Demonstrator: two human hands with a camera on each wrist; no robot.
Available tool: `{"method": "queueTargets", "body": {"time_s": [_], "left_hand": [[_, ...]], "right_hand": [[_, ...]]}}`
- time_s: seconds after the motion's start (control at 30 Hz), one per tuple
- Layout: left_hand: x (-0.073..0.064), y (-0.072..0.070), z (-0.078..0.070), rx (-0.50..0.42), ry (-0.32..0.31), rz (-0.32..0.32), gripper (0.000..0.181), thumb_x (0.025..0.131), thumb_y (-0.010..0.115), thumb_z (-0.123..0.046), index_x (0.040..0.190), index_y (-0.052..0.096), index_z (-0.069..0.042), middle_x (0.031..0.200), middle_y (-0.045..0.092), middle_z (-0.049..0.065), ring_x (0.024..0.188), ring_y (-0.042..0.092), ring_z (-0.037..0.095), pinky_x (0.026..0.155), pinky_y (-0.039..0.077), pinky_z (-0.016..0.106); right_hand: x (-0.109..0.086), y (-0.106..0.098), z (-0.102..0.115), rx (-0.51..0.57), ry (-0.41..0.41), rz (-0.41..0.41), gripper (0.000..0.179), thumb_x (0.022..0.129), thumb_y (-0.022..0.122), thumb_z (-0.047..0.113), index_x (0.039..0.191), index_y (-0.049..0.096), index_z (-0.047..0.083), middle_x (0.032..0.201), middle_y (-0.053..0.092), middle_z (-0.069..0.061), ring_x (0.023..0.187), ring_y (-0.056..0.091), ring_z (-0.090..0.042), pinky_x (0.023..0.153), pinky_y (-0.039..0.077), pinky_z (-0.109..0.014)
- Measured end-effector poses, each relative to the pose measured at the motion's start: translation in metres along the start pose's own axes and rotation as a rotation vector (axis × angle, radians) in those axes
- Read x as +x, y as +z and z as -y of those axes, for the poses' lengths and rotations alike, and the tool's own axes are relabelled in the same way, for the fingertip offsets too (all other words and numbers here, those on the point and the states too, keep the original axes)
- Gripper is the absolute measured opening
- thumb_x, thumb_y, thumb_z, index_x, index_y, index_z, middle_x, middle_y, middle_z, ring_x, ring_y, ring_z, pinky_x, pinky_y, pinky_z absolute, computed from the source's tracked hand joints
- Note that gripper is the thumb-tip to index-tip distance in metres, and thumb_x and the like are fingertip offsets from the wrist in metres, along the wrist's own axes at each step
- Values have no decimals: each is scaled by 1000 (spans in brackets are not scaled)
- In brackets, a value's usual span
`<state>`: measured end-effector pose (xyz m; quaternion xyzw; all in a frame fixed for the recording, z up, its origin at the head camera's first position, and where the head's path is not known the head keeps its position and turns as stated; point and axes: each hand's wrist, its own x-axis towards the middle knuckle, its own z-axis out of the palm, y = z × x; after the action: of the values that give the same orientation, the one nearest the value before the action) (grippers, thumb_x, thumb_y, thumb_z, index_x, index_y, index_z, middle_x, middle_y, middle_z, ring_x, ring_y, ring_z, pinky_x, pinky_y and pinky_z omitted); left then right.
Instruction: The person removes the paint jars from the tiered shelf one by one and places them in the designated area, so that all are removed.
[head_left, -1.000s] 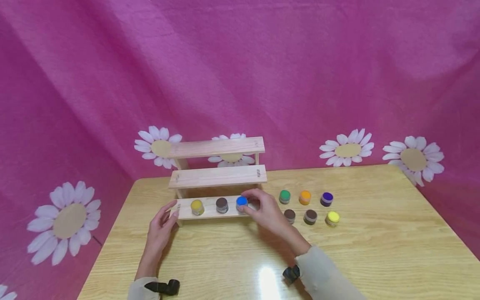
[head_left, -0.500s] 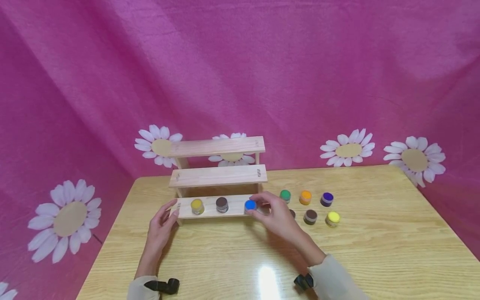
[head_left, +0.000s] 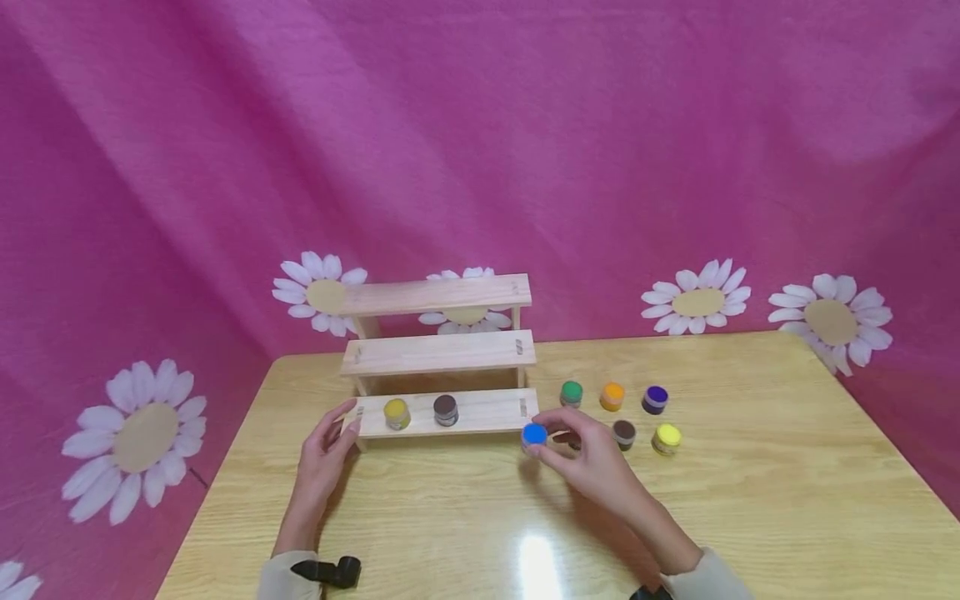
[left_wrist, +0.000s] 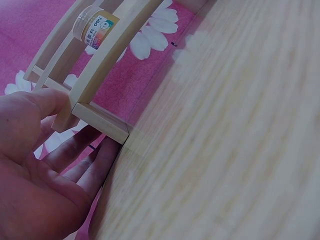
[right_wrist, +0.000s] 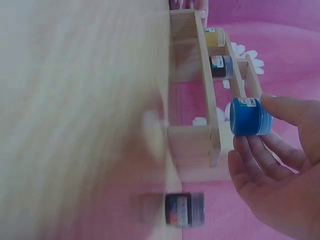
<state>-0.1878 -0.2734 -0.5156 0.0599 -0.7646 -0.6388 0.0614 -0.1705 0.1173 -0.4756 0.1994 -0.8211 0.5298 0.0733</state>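
A three-step wooden rack (head_left: 487, 410) stands at the table's back left. My left hand (head_left: 322, 458) holds the left end of its lowest shelf. In the left wrist view the thumb lies on the board's end and the fingers reach round the wooden leg (left_wrist: 102, 122). On that shelf sit a mustard-yellow paint jar (head_left: 397, 412) and a dark brown paint jar (head_left: 446, 409). Off the shelf's right front corner, my right hand (head_left: 600, 471) pinches a blue paint jar (head_left: 534, 434) between thumb and fingers. The right wrist view shows the blue jar (right_wrist: 247, 117) raised above the table.
Right of the rack, green (head_left: 572, 393), orange (head_left: 612, 396) and purple (head_left: 655, 399) jars form a back row. Before them stand a brown jar (head_left: 623, 434) and a bright yellow jar (head_left: 666, 438). Another dark jar (right_wrist: 185, 210) is mostly hidden behind my right hand.
The blue paint jar has left the lowest shelf, carried right and toward me by my right hand. My left hand stays at the rack's left end.
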Motion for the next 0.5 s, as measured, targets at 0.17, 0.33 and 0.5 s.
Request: {"method": "queueTargets", "body": {"time_s": [0.17,0.33,0.5], "left_hand": [[0,-1,-1,-2,-3,-2,45,107,56,-14,151,50,-8,145,55,24,106,60,-4,92,50,15],[-1,-1,-3,-26,-9,18,45,108,54,-12,152,48,-8,148,53,23,108,60,-3,94,51,17],[0,0,-2,-44,0,22,44,108,53,-10,151,48,-6,147,52,25,108,61,-2,94,52,18]], "right_hand": [[-14,-10,-5,8,18,-2,28,87,83,10,113,72,10,109,73,0,102,70,-24,88,60,-42],[-25,-17,-9,22,25,-7,30,87,83,10,115,71,7,110,72,-3,101,69,-27,85,61,-40],[-33,-22,-12,20,27,-28,29,85,85,8,111,72,8,111,71,-3,100,70,-27,85,61,-39]]}}
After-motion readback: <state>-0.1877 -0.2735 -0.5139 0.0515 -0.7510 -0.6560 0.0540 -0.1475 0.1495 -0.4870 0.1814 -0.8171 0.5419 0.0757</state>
